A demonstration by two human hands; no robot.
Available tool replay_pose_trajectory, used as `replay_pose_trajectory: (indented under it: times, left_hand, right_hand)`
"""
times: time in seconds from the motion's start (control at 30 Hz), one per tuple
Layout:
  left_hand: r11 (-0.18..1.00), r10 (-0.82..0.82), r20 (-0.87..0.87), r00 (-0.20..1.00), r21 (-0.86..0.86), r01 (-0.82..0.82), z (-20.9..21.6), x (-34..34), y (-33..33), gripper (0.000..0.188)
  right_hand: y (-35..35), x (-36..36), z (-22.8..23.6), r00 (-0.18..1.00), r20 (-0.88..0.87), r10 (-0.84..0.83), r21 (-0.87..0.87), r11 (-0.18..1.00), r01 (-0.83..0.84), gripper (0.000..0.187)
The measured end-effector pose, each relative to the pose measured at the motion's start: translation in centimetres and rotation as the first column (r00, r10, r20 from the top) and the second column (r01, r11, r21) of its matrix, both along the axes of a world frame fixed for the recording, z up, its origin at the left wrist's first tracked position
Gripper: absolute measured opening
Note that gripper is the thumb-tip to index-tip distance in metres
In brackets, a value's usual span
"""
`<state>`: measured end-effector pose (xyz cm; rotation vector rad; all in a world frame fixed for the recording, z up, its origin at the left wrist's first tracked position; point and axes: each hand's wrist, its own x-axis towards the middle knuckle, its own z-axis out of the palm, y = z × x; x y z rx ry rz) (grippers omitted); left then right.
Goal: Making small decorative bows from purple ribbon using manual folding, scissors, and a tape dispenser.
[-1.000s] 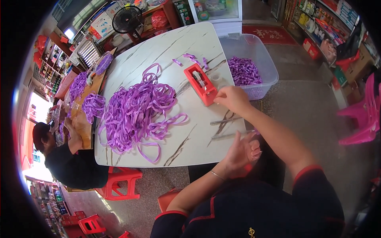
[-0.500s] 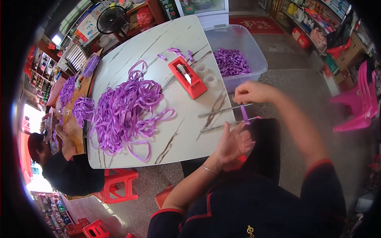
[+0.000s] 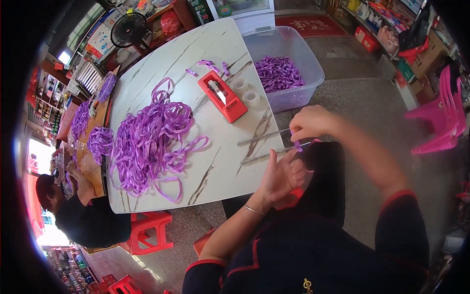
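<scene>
Two thin parallel metal rods (image 3: 259, 138) jut past the right edge of the table. A short band of purple ribbon (image 3: 298, 145) crosses them near their outer ends. My right hand (image 3: 312, 122) pinches this ribbon from above at the far rod. Just on the near side of the rods is my left hand (image 3: 284, 180), thumb stretched up and index finger pointing toward the ribbon. Its other fingers are curled in, with a pinkish strand showing beside them; the palm's inside is partly hidden. Left of the rods lies a big tangled heap of purple ribbon (image 3: 152, 142) on the table.
A red tape dispenser (image 3: 234, 109), clear tape rolls (image 3: 251, 98) and folded purple pieces (image 3: 208, 64) lie on the marble-patterned table (image 3: 215, 171). A clear plastic bin (image 3: 293, 100) of purple pieces stands beyond its right edge. Another person (image 3: 93, 215) sits at left; pink chairs (image 3: 443, 115) stand right.
My right hand has come down toward the rods and now pinches the ribbon there. The ribbon strip spanning the rods looks shorter and shifted. My left hand keeps nearly the same pose.
</scene>
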<state>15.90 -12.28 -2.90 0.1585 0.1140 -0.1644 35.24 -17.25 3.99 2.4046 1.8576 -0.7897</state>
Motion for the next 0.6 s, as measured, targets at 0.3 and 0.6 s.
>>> replay_pose_trajectory:
  times: [0.3,0.6]
  left_hand:
    - [1.0,0.006,-0.004,1.0,-0.003,-0.006,0.2,0.2,-0.2,0.063]
    - [1.0,0.019,0.008,1.0,0.007,-0.019,0.1,0.1,-0.2,0.063]
  right_hand:
    - [-0.2,-0.9,0.3,0.976,0.207,-0.063,-0.026,0.997,0.07,0.034]
    - [-5.1,4.1,-9.1,0.257,-0.878,-0.404,-0.04,0.596,0.802,0.033]
